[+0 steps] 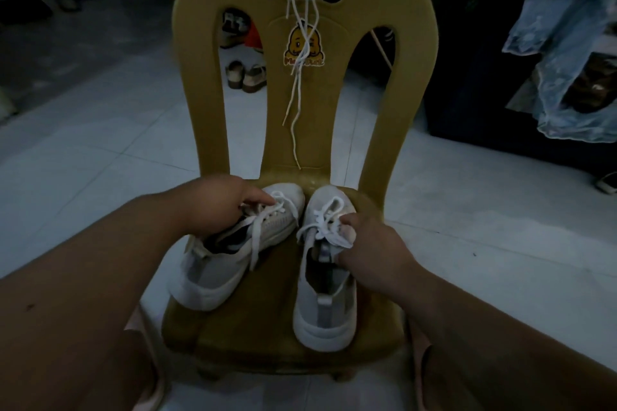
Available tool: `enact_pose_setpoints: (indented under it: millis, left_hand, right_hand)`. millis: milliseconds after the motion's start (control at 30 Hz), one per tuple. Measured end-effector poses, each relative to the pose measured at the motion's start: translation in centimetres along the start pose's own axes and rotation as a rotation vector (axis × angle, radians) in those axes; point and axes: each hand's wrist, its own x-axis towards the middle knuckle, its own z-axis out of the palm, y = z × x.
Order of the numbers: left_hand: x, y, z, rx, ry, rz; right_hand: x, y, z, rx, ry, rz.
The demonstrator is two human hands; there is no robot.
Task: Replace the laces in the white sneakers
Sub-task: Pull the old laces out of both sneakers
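Observation:
Two white sneakers stand side by side on the seat of a yellow plastic chair, toes toward the backrest. The left sneaker leans to the right; the right sneaker stands upright. Both are laced with white laces. My left hand grips the left sneaker at its tongue, a finger on its lace. My right hand pinches the loose lace of the right sneaker. A pair of spare white laces hangs down over the top of the backrest.
The chair stands on a pale tiled floor. Brown sandals and other shoes lie behind the chair. Denim clothing hangs at the right in front of dark furniture. My knees flank the seat.

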Motion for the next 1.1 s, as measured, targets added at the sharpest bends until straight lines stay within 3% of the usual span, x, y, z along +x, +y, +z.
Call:
enact_pose_setpoints:
  millis: [200, 300, 467, 600, 700, 800, 1000, 1100]
  left_hand:
    - [-0.4, 4.4, 0.4, -0.322, 0.230, 0.027]
    - [0.6, 6.8, 1.9, -0.550, 0.187, -0.016]
    - [2.6, 8.4, 3.7, -0.514, 0.045, -0.032]
    - [3.5, 7.4, 3.7, -0.494, 0.034, -0.022]
    - [3.9, 7.3, 3.5, -0.499, 0.028, 0.018]
    - [4.4, 7.9, 3.3, -0.513, 0.124, 0.020]
    - [5.2, 8.3, 3.2, -1.202, 0.103, -0.254]
    - [5.1, 8.0, 2.7, -1.360, 0.133, -0.312]
  right_hand:
    - [0.1, 0.6, -0.4, 0.023, 0.000, -0.062]
    - [0.2, 0.6, -0.8, 0.064, -0.065, -0.083]
    - [1.7, 0.5, -1.7, 0.068, -0.123, -0.063]
    - [3.0, 0.8, -3.2, 0.151, -0.183, -0.018]
    - [3.8, 0.8, -4.1, 0.236, -0.106, -0.061]
    - [4.4, 0.3, -4.2, 0.410, -0.036, -0.076]
    - [5.1, 0.3, -5.0, 0.704, 0.000, 0.021]
    - [5.2, 0.6, -5.1, 0.873, 0.018, 0.074]
